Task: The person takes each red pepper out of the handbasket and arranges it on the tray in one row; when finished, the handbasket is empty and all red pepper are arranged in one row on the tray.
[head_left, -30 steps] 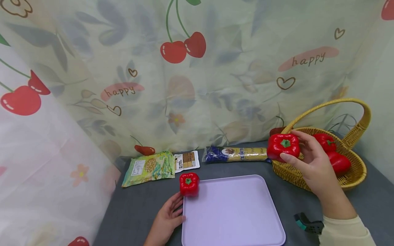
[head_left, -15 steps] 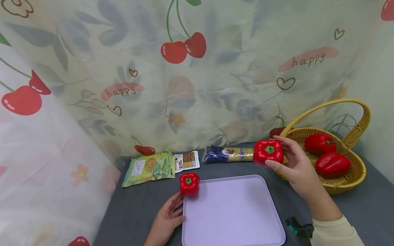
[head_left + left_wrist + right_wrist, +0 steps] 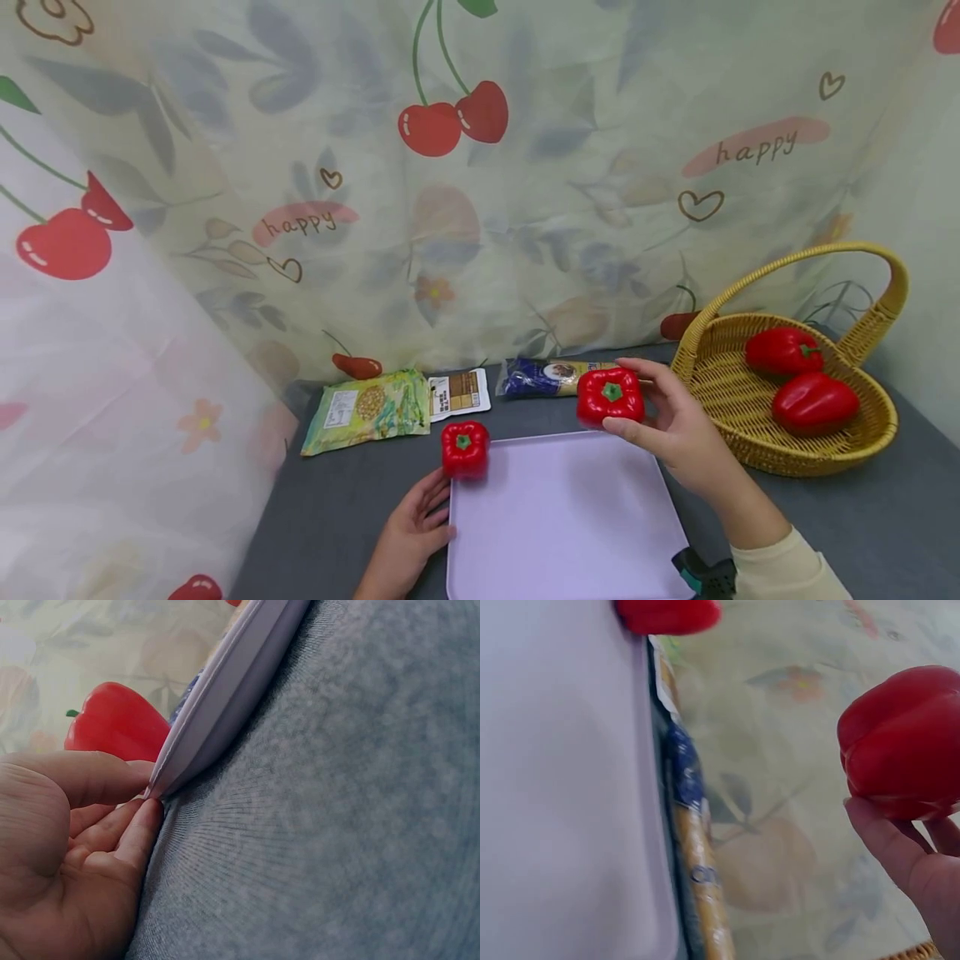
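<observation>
The right hand (image 3: 678, 423) holds a red pepper (image 3: 611, 397) between thumb and fingers, stem facing up, in the air by the far edge of the tray (image 3: 562, 525); how high it hangs is hard to tell. A light, even grip should suit it, since the smooth, rounded skin could slip or roll; best to lower it level and loosen only once its base is steady. The left hand (image 3: 405, 533) pinches the tray's left rim between thumb and fingers, a useful brace against a nudge. A second pepper (image 3: 465, 450) stands at the far left corner near that hand, worth steering clear of. Behind the tray lie a pasta pack (image 3: 542, 379), a small pouch (image 3: 459, 393) and a green bag (image 3: 367, 412). On the right, the basket (image 3: 723, 387) bears two more peppers (image 3: 814, 404), and its handle could catch a careless swing to that side
</observation>
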`<action>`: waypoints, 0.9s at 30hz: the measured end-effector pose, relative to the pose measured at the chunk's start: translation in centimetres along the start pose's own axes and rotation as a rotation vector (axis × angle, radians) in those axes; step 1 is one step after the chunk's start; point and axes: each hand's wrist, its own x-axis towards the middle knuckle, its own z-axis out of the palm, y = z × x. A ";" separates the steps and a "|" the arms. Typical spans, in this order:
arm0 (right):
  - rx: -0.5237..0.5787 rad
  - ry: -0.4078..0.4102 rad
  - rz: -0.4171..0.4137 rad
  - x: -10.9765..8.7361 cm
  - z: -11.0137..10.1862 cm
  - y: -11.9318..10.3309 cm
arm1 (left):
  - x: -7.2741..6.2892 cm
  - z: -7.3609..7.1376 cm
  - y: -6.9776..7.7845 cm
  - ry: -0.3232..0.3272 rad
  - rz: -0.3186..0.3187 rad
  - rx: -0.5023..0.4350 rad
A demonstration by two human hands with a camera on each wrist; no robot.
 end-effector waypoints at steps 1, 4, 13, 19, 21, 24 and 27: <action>0.008 -0.013 0.003 0.0 0.3 0.2 | 0.0 0.0 0.0 0.000 -0.002 -0.002; 0.022 -0.044 0.018 0.1 0.9 1.0 | 0.0 0.1 0.0 0.000 -0.004 -0.002; -0.045 -0.083 0.147 0.8 2.4 3.0 | 0.0 0.1 0.1 0.005 -0.009 0.000; -0.072 -0.135 0.207 1.6 3.2 4.1 | 0.1 0.0 0.1 0.008 -0.008 0.003; -0.075 -0.150 0.227 1.8 3.4 4.5 | 0.1 0.0 0.0 0.008 -0.009 -0.001; -0.068 -0.173 0.256 2.1 3.6 5.1 | 0.1 0.0 0.0 0.007 -0.008 -0.001; -0.073 -0.183 0.295 2.4 4.0 5.7 | 0.2 0.0 0.0 0.008 -0.015 0.002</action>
